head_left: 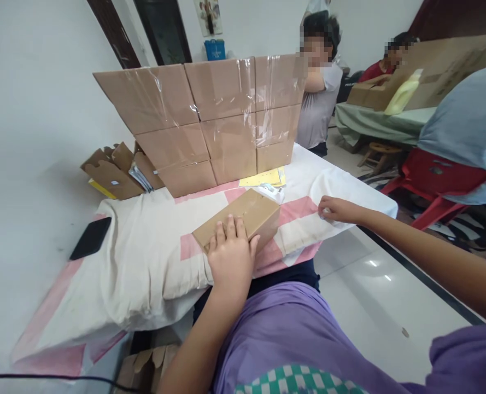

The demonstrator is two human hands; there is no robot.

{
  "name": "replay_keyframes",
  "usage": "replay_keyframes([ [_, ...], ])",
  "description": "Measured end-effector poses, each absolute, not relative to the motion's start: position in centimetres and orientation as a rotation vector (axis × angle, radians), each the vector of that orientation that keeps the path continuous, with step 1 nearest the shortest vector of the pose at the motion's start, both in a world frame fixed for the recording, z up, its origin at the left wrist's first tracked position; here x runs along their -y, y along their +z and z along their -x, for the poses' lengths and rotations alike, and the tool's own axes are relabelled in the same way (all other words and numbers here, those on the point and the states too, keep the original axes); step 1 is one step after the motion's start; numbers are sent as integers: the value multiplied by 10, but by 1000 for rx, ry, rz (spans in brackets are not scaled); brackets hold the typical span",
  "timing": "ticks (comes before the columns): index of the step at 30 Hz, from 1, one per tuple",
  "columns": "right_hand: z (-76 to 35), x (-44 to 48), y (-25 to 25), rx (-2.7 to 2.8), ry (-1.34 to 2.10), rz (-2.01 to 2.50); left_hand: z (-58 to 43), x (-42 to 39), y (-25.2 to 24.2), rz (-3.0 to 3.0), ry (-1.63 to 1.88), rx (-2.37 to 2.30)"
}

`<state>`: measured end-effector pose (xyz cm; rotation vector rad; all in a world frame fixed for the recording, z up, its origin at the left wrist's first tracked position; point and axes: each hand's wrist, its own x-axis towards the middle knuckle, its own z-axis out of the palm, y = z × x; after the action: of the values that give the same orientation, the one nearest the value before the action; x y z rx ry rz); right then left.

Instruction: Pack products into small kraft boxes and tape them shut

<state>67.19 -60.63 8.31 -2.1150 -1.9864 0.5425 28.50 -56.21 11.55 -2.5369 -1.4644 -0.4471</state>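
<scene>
A small brown cardboard box [256, 210] lies closed at an angle near the front edge of the cloth-covered table. On its top rests my left hand [232, 251], palm down with the fingers stretched out. My right hand [336, 209] hovers over the right part of the table, apart from the box, its fingers curled together. Whether anything small sits between those fingers is hidden. Just behind the box is a white and clear item [272, 191], perhaps a tape dispenser, partly covered by it.
Behind stands a wall of taped cardboard boxes [228, 142], with a yellow sheet [263, 178] at its foot. Open cartons [119, 172] and a black phone-like slab [91, 238] are on the left. Two people are beyond; a red chair [443, 178] stands right.
</scene>
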Motion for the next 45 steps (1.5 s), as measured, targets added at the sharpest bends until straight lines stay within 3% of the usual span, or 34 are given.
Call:
replay_keyframes([
  [6, -649, 604, 92, 1781, 549, 1852, -257, 542, 112, 2526, -584, 1304],
  [12, -580, 583, 92, 1568, 888, 1401, -195, 490, 112, 2615, -636, 1014],
  [23, -489, 521, 44, 1424, 1206, 837, -148, 458, 112, 2825, -576, 813],
  [45, -464, 512, 33, 1371, 1170, 742, -152, 458, 111, 2786, -670, 655],
])
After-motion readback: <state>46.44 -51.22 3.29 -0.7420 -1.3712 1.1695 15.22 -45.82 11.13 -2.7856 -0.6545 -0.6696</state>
